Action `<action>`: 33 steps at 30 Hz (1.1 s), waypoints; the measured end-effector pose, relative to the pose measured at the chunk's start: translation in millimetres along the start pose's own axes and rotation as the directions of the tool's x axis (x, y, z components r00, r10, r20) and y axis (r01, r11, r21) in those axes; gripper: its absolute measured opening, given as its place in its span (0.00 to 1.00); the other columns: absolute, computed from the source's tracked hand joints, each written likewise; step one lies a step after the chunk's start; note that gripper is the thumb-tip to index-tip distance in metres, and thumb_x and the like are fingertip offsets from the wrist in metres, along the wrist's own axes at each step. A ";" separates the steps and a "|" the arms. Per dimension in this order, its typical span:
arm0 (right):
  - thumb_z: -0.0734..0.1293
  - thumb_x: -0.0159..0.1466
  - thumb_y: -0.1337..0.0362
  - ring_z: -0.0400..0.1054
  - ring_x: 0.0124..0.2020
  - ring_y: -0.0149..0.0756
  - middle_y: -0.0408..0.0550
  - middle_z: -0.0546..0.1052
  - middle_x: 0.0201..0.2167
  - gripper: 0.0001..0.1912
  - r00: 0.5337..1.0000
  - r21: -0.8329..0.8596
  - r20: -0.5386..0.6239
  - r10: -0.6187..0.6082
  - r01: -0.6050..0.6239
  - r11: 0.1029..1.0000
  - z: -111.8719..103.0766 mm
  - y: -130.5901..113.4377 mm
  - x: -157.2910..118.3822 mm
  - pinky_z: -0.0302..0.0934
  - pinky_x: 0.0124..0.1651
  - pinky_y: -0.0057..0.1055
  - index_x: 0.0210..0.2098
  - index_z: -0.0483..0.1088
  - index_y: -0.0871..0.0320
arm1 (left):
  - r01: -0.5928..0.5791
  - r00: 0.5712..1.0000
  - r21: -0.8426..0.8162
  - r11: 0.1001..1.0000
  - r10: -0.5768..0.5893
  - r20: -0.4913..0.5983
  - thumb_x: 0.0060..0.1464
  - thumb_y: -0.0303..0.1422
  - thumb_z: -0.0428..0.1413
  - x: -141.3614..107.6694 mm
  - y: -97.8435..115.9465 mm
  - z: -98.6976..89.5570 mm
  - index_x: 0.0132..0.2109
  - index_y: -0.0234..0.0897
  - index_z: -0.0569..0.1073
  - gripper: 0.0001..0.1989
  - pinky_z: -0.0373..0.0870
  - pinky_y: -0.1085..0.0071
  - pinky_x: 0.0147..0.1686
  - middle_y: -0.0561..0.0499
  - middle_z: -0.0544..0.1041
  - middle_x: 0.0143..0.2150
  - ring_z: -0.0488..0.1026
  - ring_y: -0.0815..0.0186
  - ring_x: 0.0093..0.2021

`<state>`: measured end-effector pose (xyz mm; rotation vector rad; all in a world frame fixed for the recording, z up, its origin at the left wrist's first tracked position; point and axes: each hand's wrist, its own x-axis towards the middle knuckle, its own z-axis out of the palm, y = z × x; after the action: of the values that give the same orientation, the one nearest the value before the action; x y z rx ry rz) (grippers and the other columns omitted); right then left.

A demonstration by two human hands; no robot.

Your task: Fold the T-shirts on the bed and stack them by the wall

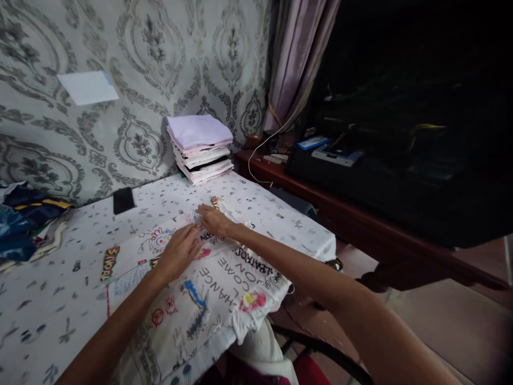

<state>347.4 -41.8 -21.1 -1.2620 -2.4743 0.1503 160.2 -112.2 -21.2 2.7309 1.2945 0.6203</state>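
A white garment (176,315) covered with coloured drawings and black lettering lies spread over the near part of the table, its gathered edge hanging over the front right side. My left hand (182,251) rests on it, palm down with the fingers stretched out and pressed lightly to the cloth. Just beyond, my right hand (214,220) has its fingers bent down onto the garment's far part, gripping the fabric. The fingertips of both hands are close together; some cloth beneath them is hidden.
A stack of folded clothes (202,152) stands by the wall, with a black phone (123,200) to its left. A heap of dark clothes (30,224) lies at the far left. On the right is a dark wooden stand (340,206) with a large black screen (409,107).
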 end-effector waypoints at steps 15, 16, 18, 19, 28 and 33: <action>0.57 0.70 0.69 0.58 0.65 0.45 0.60 0.67 0.62 0.17 0.992 0.027 -0.060 0.111 -0.109 0.994 13.0 38.7 -0.6 0.51 0.69 0.47 0.55 0.67 0.65 | -0.019 0.952 0.157 0.987 -0.030 0.303 0.69 0.46 0.40 -35.3 11.6 9.9 0.70 0.44 0.57 0.27 0.45 0.43 0.68 0.42 0.50 0.75 0.46 0.54 0.74; 0.58 0.69 0.70 0.58 0.65 0.46 0.59 0.67 0.62 0.18 0.993 0.074 -0.081 0.092 -0.086 0.994 7.3 37.7 -14.0 0.53 0.68 0.49 0.56 0.67 0.64 | -0.021 0.950 0.141 0.990 -0.024 0.311 0.69 0.47 0.41 -42.1 14.7 7.3 0.71 0.45 0.57 0.28 0.45 0.42 0.68 0.42 0.50 0.75 0.46 0.53 0.74; 0.59 0.68 0.68 0.58 0.65 0.47 0.57 0.67 0.63 0.20 0.990 0.173 -0.113 0.089 -0.069 0.982 -7.2 34.4 -51.2 0.55 0.67 0.51 0.59 0.67 0.60 | -0.030 0.946 0.097 0.995 -0.003 0.325 0.69 0.48 0.41 -57.9 21.6 0.4 0.71 0.46 0.55 0.29 0.45 0.43 0.68 0.43 0.49 0.75 0.45 0.54 0.74; 0.60 0.68 0.66 0.58 0.66 0.49 0.57 0.66 0.63 0.21 0.986 0.206 -0.124 0.114 -0.087 0.975 -15.4 31.6 -74.3 0.55 0.67 0.52 0.59 0.66 0.59 | -0.036 0.943 0.075 0.997 0.009 0.333 0.68 0.49 0.41 -66.4 25.4 -4.0 0.71 0.46 0.55 0.29 0.45 0.43 0.68 0.43 0.48 0.75 0.45 0.54 0.74; 0.61 0.69 0.51 0.67 0.45 0.48 0.55 0.73 0.42 0.17 0.780 0.321 -0.364 0.510 -0.409 0.854 -30.4 -28.1 -266.0 0.65 0.50 0.49 0.48 0.71 0.56 | -0.073 0.934 0.057 0.996 0.048 0.353 0.66 0.49 0.47 -138.2 69.1 -43.2 0.68 0.46 0.60 0.28 0.55 0.47 0.67 0.45 0.58 0.73 0.56 0.54 0.70; 0.68 0.62 0.46 0.67 0.42 0.45 0.53 0.71 0.40 0.22 0.615 0.474 -0.353 0.705 -0.532 0.702 -0.2 -53.2 -281.5 0.67 0.44 0.46 0.48 0.69 0.55 | -0.049 0.966 0.187 0.981 -0.002 0.260 0.65 0.37 0.49 -173.9 74.1 -55.7 0.62 0.44 0.68 0.20 0.67 0.57 0.60 0.46 0.70 0.64 0.67 0.56 0.63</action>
<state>458.2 -298.8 -82.3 -1.7001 -1.3912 0.3336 94.6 -297.8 -11.6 2.8584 1.3205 0.1346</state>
